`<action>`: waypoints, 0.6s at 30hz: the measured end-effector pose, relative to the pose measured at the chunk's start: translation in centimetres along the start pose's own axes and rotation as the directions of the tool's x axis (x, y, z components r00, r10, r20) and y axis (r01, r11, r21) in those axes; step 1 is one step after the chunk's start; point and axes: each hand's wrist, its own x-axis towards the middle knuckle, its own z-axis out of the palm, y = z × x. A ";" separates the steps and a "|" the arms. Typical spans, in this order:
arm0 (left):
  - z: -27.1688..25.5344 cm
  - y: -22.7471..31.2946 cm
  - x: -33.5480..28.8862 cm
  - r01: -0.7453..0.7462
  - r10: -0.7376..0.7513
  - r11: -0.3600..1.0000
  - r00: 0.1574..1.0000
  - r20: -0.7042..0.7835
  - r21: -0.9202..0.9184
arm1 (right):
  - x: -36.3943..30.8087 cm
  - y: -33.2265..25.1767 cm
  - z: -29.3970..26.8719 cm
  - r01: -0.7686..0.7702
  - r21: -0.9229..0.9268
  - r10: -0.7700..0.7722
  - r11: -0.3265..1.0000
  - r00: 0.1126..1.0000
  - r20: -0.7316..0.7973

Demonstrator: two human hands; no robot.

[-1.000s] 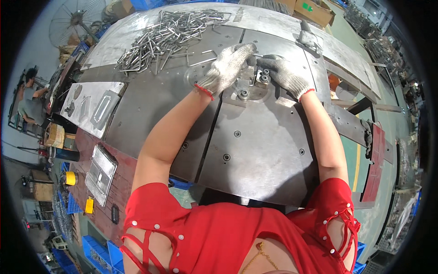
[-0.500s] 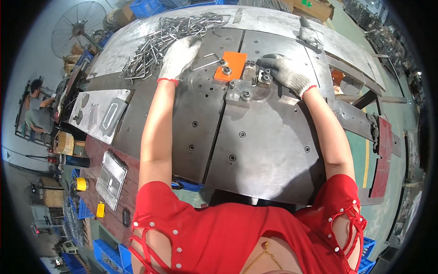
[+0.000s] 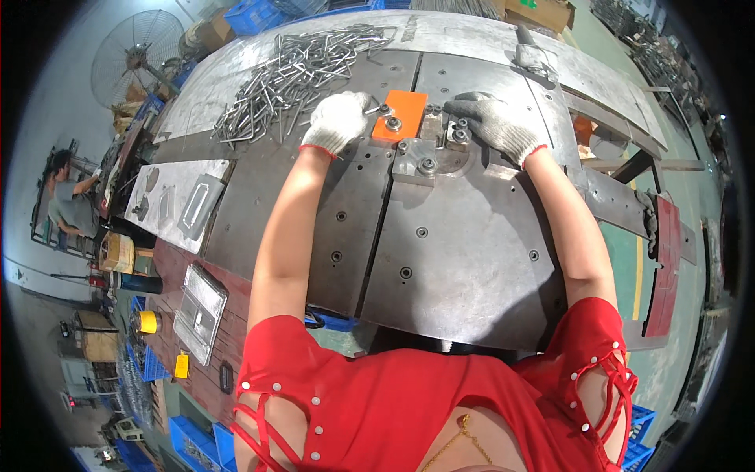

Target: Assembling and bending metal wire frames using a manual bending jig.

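Observation:
My left hand [image 3: 340,122], in a white knitted glove, is closed around a bent metal rod at the left side of the orange plate [image 3: 410,105]. Most of that rod is hidden by the glove; only a bit shows near the fingertips. My right hand [image 3: 495,126], also gloved and grey at the fingers, lies at the right of the bolted steel blocks [image 3: 457,135], fingers stretched leftward over them. A lower steel block with bolts [image 3: 414,164] sits nearer to me. Behind my left hand is a heap of bent metal rods [image 3: 295,75].
The steel worktable [image 3: 464,259] has bolt holes and a long slot. At left lie a metal sheet with flat parts [image 3: 169,200] and a silver tray-like part [image 3: 200,315]. A fan [image 3: 135,57] and a seated person [image 3: 69,197] are farther left. Blue crates [image 3: 252,13] stand behind.
My left hand has moved from the rod heap right and toward me, onto the bent rod beside the orange plate. My right hand has stayed at the blocks.

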 end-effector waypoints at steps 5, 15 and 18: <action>-1.3 0.6 -0.2 0.056 -0.058 0.998 0.987 0.148 0.016 | 0.5 1.1 0.7 -0.033 0.056 0.036 0.998 0.998 -0.051; -4.3 1.6 0.1 0.105 -0.099 0.982 0.994 0.048 -0.155 | 7.8 -2.1 1.2 -0.155 -0.241 0.197 0.958 0.967 0.162; -4.2 1.4 0.8 0.076 -0.085 0.964 0.996 -0.023 -0.256 | 8.8 -1.4 2.9 -0.268 -0.199 0.288 0.943 0.954 0.080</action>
